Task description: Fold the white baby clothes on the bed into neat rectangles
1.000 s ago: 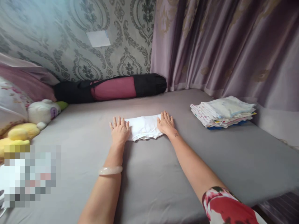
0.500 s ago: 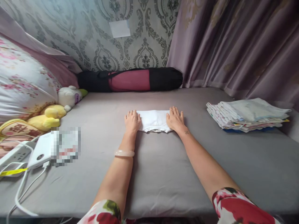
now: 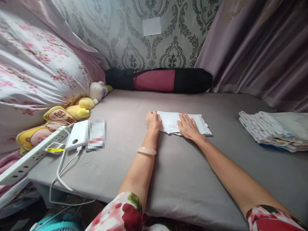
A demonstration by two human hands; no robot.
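Observation:
A folded white shirt (image 3: pixel 169 119) lies flat on the grey bedsheet, its neckline edge toward me. My left hand (image 3: pixel 154 121) is at its left end, fingers curled closed on that edge, with a pale bangle on the wrist. Flat across the shirt, right of its middle, rests my right hand (image 3: pixel 188 125); its fingers are stretched out and it holds nothing. Beyond this hand the shirt's right end shows, with layered, slightly uneven edges.
At the right lies a stack of folded clothes (image 3: pixel 276 128). A black and pink long bag (image 3: pixel 154 80) lies along the wall. To the left are plush toys (image 3: pixel 83 108), a white power bank (image 3: pixel 77 134) with cables, and a power strip (image 3: pixel 31 158) on the grey bedsheet (image 3: pixel 125 173).
My right hand has moved inward from the shirt's right edge onto its top. My left fingers have curled from lying flat. The view has turned left.

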